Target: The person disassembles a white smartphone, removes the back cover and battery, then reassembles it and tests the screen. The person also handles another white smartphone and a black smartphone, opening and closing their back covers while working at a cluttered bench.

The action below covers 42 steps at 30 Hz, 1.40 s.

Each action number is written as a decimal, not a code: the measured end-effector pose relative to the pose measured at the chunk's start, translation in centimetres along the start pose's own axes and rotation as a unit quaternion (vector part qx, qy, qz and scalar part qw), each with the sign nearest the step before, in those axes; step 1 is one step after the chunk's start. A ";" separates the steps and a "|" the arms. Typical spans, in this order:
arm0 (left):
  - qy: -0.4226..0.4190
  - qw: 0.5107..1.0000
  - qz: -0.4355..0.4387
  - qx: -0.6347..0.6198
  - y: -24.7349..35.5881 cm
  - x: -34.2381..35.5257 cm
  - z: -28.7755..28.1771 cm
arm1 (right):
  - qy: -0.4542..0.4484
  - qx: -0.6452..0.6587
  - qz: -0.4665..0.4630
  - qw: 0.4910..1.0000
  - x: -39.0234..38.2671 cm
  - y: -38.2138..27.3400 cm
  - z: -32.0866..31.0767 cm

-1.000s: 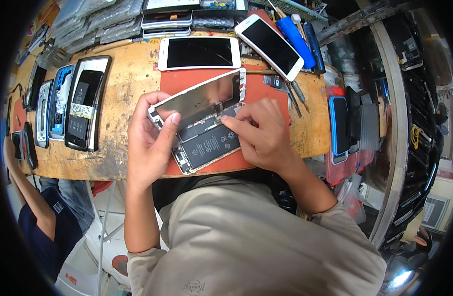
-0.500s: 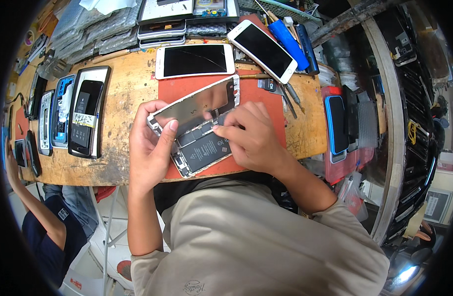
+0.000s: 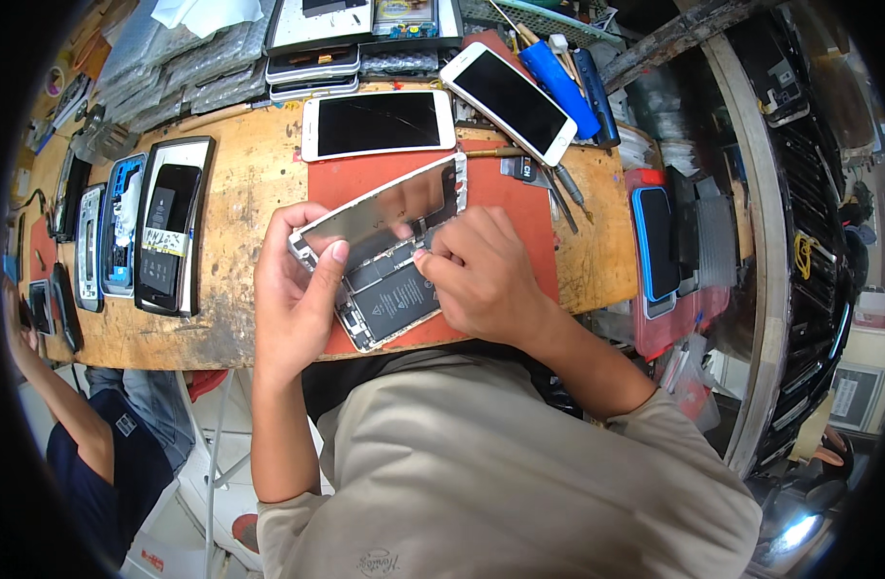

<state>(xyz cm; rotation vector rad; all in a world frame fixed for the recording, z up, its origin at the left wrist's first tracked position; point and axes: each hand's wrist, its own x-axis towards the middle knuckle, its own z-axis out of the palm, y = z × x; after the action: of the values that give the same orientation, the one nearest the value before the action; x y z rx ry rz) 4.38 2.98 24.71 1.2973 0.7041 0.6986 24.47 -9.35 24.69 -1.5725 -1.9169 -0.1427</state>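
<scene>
An opened white-framed smartphone [image 3: 396,301] is held above the red mat, its dark battery and circuit board exposed. Its screen panel [image 3: 380,217] stands tilted up along the far side, showing a shiny inner face. My left hand [image 3: 302,280] grips the left end, thumb over the edge between screen and body. My right hand [image 3: 483,270] is closed at the phone's right part, its curled fingertips touching the area by the screen's ribbon cable. Whatever they pinch is hidden, and the hand covers the phone's right end.
Beyond the red mat [image 3: 351,174] lie a cracked white phone [image 3: 380,125] and another white phone [image 3: 512,101]. Phone parts on a tray [image 3: 172,227] sit left on the wooden bench [image 3: 240,174]. A blue-edged phone [image 3: 657,241] rests right. A co-worker's arm [image 3: 61,396] reaches in at left.
My right fingers have curled in tighter by the ribbon cable. My left hand keeps its grip and the phone stays nearly in place. The co-worker's hand at left has shifted lower.
</scene>
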 end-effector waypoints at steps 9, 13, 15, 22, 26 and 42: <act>0.003 0.999 0.023 0.026 -0.4 -0.3 -0.2 | 0.031 0.004 0.028 0.999 -0.4 0.0 -0.2; 0.008 1.000 0.012 0.008 -0.1 -0.1 0.1 | 0.027 -0.006 0.022 0.999 -0.4 0.0 0.0; 0.014 1.000 0.020 -0.001 0.0 0.0 0.3 | 0.025 -0.010 0.022 0.999 -0.5 0.0 0.1; -0.019 1.000 0.009 0.018 0.2 -0.1 -0.2 | 0.018 -0.019 0.023 0.999 -0.6 0.0 0.0; -0.013 1.000 0.019 0.021 0.0 -0.3 -0.2 | 0.015 -0.015 0.019 1.000 -0.5 -0.1 -0.1; -0.002 0.999 0.027 0.023 0.0 -0.2 0.0 | 0.021 -0.010 0.020 1.000 -0.2 -0.1 0.1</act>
<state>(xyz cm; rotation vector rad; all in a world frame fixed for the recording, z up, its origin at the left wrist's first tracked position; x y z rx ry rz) 4.29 2.85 24.69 1.3633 0.6862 0.7268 24.33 -9.50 24.59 -1.6074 -1.8554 -0.1758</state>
